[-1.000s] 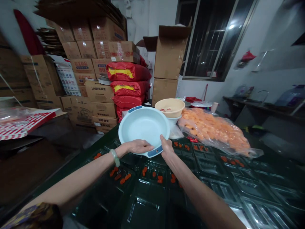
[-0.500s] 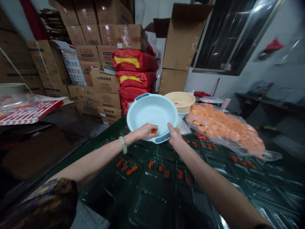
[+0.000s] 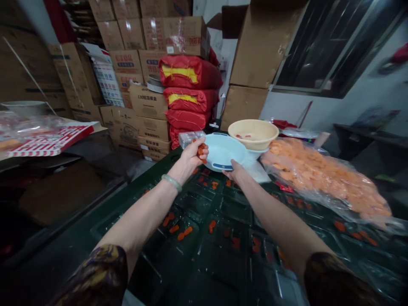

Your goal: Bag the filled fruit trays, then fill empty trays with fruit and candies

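Note:
My left hand (image 3: 193,155) is closed around a handful of orange-red carrot slices (image 3: 201,151), some showing between the fingers. It is raised beside the left rim of a light blue basin (image 3: 225,148). My right hand (image 3: 236,170) grips the near rim by the dark blue handle, its thumb on top. No slices show inside the basin. Below my arms lie dark green compartment trays (image 3: 219,267), with small groups of carrot slices (image 3: 185,233) in some compartments.
Behind the blue basin stands a cream basin (image 3: 253,132) with a few reddish bits. To the right lies a clear bag of pale orange pieces (image 3: 325,178). Red packs (image 3: 191,91) and cardboard boxes (image 3: 148,102) are stacked beyond the table. A red-and-white box (image 3: 54,138) is at left.
The blue basin has moved away from me and lower, toward the cream basin, with my right hand still on its rim. My left hand has lifted out of it, holding carrot slices.

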`<state>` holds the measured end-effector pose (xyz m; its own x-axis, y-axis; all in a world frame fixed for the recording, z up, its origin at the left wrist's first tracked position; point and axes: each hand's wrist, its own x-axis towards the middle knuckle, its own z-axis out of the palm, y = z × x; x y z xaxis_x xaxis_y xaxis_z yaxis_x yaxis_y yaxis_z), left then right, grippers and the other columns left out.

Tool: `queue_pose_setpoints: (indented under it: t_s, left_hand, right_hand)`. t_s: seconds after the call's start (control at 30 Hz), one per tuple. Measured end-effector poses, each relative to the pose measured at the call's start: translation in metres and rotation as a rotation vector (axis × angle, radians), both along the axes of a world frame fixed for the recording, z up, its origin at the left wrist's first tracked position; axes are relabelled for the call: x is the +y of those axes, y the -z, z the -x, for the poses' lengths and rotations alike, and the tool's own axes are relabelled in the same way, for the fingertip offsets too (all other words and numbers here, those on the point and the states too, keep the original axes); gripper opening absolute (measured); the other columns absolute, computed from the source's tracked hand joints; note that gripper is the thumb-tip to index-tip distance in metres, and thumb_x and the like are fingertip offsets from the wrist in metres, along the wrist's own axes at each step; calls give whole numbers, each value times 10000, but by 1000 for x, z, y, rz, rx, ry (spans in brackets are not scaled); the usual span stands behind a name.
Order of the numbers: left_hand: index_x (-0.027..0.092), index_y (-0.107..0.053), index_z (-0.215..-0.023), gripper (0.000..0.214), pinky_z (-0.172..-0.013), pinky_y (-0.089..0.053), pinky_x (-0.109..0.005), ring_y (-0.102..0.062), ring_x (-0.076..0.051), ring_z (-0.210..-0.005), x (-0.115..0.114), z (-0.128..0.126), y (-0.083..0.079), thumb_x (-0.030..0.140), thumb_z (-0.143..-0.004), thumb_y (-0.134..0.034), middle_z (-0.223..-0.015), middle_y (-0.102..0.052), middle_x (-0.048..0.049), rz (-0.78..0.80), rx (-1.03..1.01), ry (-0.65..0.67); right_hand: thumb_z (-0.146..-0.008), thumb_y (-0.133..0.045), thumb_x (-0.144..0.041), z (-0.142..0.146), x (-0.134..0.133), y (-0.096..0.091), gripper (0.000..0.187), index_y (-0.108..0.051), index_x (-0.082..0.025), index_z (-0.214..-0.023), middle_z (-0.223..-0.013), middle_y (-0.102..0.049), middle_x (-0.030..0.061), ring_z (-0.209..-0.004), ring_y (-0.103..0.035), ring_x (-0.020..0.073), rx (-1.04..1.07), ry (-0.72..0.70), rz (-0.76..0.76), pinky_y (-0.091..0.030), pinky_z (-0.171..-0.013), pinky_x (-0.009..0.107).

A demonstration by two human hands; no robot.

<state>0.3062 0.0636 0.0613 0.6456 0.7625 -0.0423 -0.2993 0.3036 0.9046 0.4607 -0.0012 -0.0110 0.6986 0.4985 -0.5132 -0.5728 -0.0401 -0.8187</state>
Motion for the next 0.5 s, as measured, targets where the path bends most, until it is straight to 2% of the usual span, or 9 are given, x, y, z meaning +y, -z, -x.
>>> queue_pose_setpoints:
  t_s: [0.13, 0.23, 0.3, 0.33, 0.4, 0.47, 0.5]
  left_hand:
    - [157, -388, -613, 271, -326, -190, -136, -337, -25, -358, -15, 15, 8, 218, -867, -460, -501, -394, 42, 61, -14, -65]
    - [173, -389, -653, 227, -346, -231, -152, -383, -46, -376, -33, 10, 20, 233, -839, -505, -514, -424, 50, 61, -45, -155]
    - [183, -409, -674, 208, -370, -266, -167, -403, -60, -396, -52, 2, 29, 256, -807, -550, -513, -435, 62, -16, -50, -217]
    - [183, -424, -668, 210, -392, -288, -175, -408, -64, -413, -63, -3, 34, 270, -788, -573, -509, -434, 66, -127, -37, -252]
    - [178, -457, -640, 224, -445, -318, -189, -396, -69, -449, -87, -13, 43, 301, -761, -601, -498, -415, 68, -475, 11, -321]
    - [178, -479, -630, 225, -499, -339, -206, -385, -79, -490, -108, -23, 50, 321, -767, -585, -513, -403, 62, -846, 49, -376]
    - [181, -479, -636, 219, -527, -352, -218, -394, -89, -516, -118, -28, 52, 322, -776, -570, -536, -410, 54, -979, 54, -392]
  right_hand:
    - [-928, -330, -483, 22, 9, -7, 429, -498, -128, -1102, -965, -599, 106, -757, -613, 164, 107, -141, -21, -499, -590, 305]
    - [-905, -201, -573, 55, -11, -20, 538, -485, -137, -1041, -900, -604, 136, -779, -630, 210, 200, -218, -86, -495, -563, 336]
    - [-893, -217, -581, 78, -33, -27, 510, -506, -165, -949, -818, -613, 100, -768, -635, 208, 252, -230, -160, -504, -593, 346]
    - [-895, -233, -563, 88, -44, -31, 478, -517, -178, -895, -772, -613, 74, -758, -633, 201, 268, -219, -204, -508, -615, 348]
    - [-912, -234, -491, 99, -64, -34, 431, -531, -199, -800, -697, -614, 38, -751, -626, 198, 275, -192, -312, -512, -657, 367]
    - [-920, -228, -392, 98, -81, -33, 399, -527, -207, -730, -643, -612, 26, -760, -620, 208, 247, -159, -426, -511, -694, 391]
    - [-915, -238, -344, 93, -89, -32, 379, -523, -209, -705, -622, -609, 24, -762, -618, 211, 217, -130, -472, -509, -710, 396]
